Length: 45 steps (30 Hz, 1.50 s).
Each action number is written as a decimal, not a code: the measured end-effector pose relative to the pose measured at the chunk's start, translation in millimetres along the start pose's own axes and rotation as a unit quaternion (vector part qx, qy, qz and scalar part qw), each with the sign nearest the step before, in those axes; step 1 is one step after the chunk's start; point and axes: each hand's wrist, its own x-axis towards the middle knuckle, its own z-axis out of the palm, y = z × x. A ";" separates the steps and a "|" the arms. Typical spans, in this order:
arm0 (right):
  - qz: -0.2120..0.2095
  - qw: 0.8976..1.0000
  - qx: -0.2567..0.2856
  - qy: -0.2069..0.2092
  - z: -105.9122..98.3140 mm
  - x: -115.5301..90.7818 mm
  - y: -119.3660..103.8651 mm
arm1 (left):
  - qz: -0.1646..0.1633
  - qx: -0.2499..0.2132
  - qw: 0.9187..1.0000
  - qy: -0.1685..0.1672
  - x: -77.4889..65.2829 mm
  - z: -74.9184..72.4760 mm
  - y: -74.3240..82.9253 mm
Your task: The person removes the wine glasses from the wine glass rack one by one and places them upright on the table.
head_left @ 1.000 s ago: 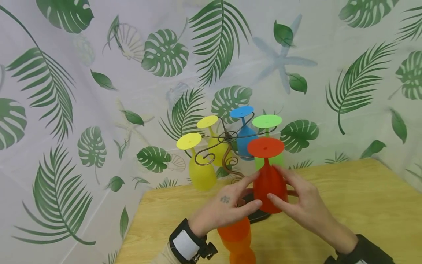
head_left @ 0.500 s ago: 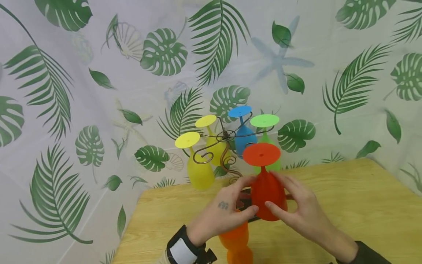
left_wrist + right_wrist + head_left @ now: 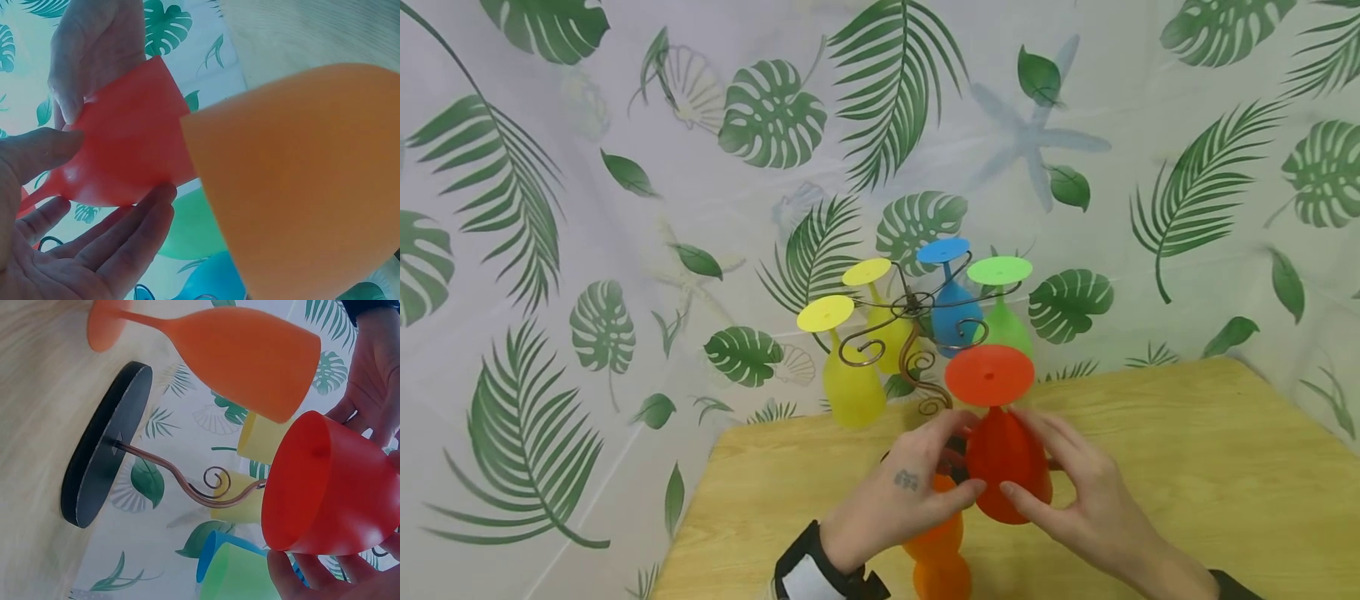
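A red wine glass (image 3: 1007, 467) hangs upside down between my two hands, its round foot uppermost. My left hand (image 3: 906, 487) holds the bowl from the left, with thumb and fingers around its side. From the right, my right hand (image 3: 1086, 492) holds the same bowl. In the right wrist view the glass's open rim (image 3: 297, 481) shows, apart from the table. Just behind it stands a curled metal glass rack (image 3: 913, 306). Upright on the table, in front of the rack, is an orange wine glass (image 3: 250, 356), partly hidden by my left hand in the head view.
Two yellow glasses (image 3: 853, 387), a blue glass (image 3: 953, 312) and a green glass (image 3: 1003, 325) hang upside down by their feet from the rack. The rack's black base (image 3: 106, 447) stands on the wooden table (image 3: 1187, 450). Behind is a leaf-patterned backdrop (image 3: 700, 208).
Both hands have drawn the red glass down and toward me, away from the rack. A curled rack arm that its foot covered now shows. The other glasses stay put.
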 end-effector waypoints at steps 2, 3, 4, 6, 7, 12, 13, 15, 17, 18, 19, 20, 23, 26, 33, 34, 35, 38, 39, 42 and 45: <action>0.009 1.000 0.002 -0.004 0.8 -2.8 -0.4 | -0.004 -0.007 1.000 -0.005 -0.5 1.0 0.4; 0.012 1.000 0.004 -0.005 1.5 -4.3 -0.2 | -0.004 -0.007 1.000 -0.006 -0.9 1.7 0.4; 0.017 1.000 0.006 -0.006 2.1 -5.5 -0.3 | -0.004 -0.005 1.000 -0.008 -1.2 2.4 0.2; 0.022 1.000 0.009 -0.007 3.0 -7.6 -0.1 | -0.002 0.002 1.000 -0.010 -2.0 3.8 0.4; 0.022 1.000 0.011 -0.006 3.3 -8.6 0.2 | 0.002 0.010 1.000 -0.010 -2.3 4.7 0.4; 0.015 1.000 0.018 0.000 2.6 -11.4 3.0 | 0.018 0.054 0.998 -0.003 -3.6 8.8 1.4; 0.015 1.000 0.022 0.000 2.2 -11.7 3.4 | 0.020 0.061 0.998 -0.002 -3.9 9.5 1.7; 0.018 0.999 0.034 -0.004 1.5 -12.4 3.5 | 0.022 0.067 0.997 -0.003 -5.4 10.3 2.3; 0.028 0.998 0.049 -0.013 0.1 -12.8 3.7 | 0.022 0.076 0.997 -0.005 -6.5 11.1 2.6; 0.033 0.998 0.056 -0.018 -0.6 -13.1 3.6 | 0.021 0.078 0.997 -0.008 -7.3 11.3 2.8; 0.040 0.997 0.061 -0.024 -1.2 -13.3 3.2 | 0.020 0.081 0.996 -0.010 -8.2 11.4 2.9; 0.046 0.996 0.065 -0.029 -1.6 -13.2 2.9 | 0.019 0.083 0.996 -0.010 -9.0 11.3 3.1; 0.061 0.995 0.070 -0.041 -3.1 -11.9 2.0 | 0.019 0.089 0.996 -0.011 -10.0 11.3 3.2; 0.072 0.993 0.079 -0.048 -4.9 -9.6 1.2 | 0.016 0.084 0.996 -0.013 -9.8 11.5 2.9; 0.071 0.990 0.110 -0.058 -10.1 -7.7 -0.1 | 0.018 0.070 0.997 -0.001 -8.6 13.2 2.7; 0.065 0.989 0.117 -0.059 -10.7 -7.9 0.2 | 0.017 0.064 0.998 0.001 -8.6 13.2 2.8; 0.059 0.988 0.128 -0.061 -11.4 -8.1 0.8 | 0.017 0.060 0.998 0.002 -8.5 13.1 2.7; 0.031 0.984 0.162 -0.066 -13.0 -8.9 4.1 | 0.010 0.036 0.999 -0.002 -8.5 12.3 3.1; 0.020 0.983 0.172 -0.067 -13.1 -8.9 5.8 | 0.008 0.032 0.999 -0.004 -8.8 11.9 3.5; -0.029 0.986 0.150 -0.064 -12.2 -8.2 11.6 | -0.004 0.015 1.000 -0.008 -9.6 10.5 4.5; -0.078 0.991 0.100 -0.052 -11.1 -7.0 17.5 | -0.011 0.008 1.000 -0.009 -9.6 9.4 5.8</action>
